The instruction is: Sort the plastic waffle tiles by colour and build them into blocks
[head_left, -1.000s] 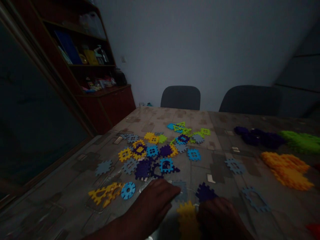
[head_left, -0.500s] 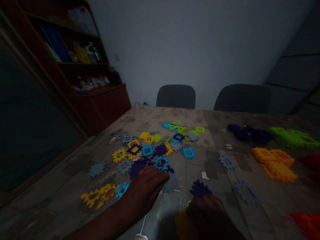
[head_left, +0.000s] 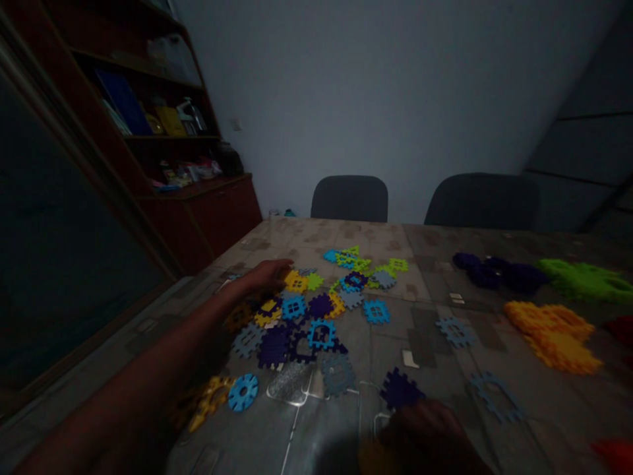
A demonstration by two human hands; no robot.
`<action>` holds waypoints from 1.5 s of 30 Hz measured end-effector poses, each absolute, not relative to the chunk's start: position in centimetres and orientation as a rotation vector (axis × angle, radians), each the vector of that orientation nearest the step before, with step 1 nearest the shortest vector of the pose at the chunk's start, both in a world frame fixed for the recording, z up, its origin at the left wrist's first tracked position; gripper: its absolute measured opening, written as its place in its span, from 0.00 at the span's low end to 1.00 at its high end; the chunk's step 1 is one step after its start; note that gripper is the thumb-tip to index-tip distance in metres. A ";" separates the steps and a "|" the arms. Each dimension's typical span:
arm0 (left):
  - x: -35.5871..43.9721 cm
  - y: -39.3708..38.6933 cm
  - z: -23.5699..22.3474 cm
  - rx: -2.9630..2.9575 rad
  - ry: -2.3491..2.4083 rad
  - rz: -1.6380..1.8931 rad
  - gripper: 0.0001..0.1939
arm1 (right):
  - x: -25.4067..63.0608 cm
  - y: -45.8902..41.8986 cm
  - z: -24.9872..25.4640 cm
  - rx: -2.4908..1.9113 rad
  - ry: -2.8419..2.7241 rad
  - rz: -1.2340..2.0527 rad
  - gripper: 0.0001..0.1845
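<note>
My left hand [head_left: 267,276] reaches over the far left of a spread of flat, notched plastic building pieces. Its fingers are stretched out beside a yellow window-shaped piece [head_left: 296,282]; whether they touch it I cannot tell. Low in the view, my right hand [head_left: 429,432] is curled, dark and blurred, around a yellow notched piece [head_left: 376,458] that shows partly at its left side. A dark purple square piece [head_left: 399,389] lies just beyond that hand. Nearer the middle are a blue arched frame [head_left: 321,334], a purple square [head_left: 273,346] and a grey piece [head_left: 337,373].
To the right lie a yellow stack [head_left: 554,336], a green pile [head_left: 583,277], a purple pile [head_left: 499,272] and red pieces [head_left: 616,455]. A blue round piece [head_left: 243,392] sits at the near left. Two chairs [head_left: 349,198] stand behind the table.
My left hand has moved forward and left, from the near grey piece to the far yellow pieces. My right hand stays low with the yellow piece. The view has tilted slightly upward.
</note>
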State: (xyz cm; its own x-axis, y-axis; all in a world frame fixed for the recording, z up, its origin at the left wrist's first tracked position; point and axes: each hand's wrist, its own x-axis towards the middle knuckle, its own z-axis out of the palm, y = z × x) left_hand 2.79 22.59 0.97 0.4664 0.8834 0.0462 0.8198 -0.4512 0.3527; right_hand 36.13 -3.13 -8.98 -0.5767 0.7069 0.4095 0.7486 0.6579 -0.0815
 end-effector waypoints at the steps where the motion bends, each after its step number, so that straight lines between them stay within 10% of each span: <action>1: 2.7 22.8 0.8 2.439 1.449 0.302 0.21 | 36.3 -3.2 -8.9 -1.135 -2.481 -0.123 0.10; 14: 5.8 13.4 3.4 2.577 1.355 0.682 0.37 | 36.5 -3.4 -5.4 -1.254 -2.476 0.054 0.14; 24: 13.8 -0.8 -5.0 2.565 0.763 0.586 0.44 | 39.1 -3.0 -3.1 -1.427 -2.496 -0.145 0.07; 40: 10.9 -1.0 -4.7 2.649 0.807 0.703 0.20 | 34.7 -3.9 -6.1 -1.210 -2.537 0.240 0.25; 45: 9.7 -0.8 -5.2 2.666 0.948 0.615 0.19 | 34.5 -3.6 -6.3 -1.195 -2.604 0.199 0.16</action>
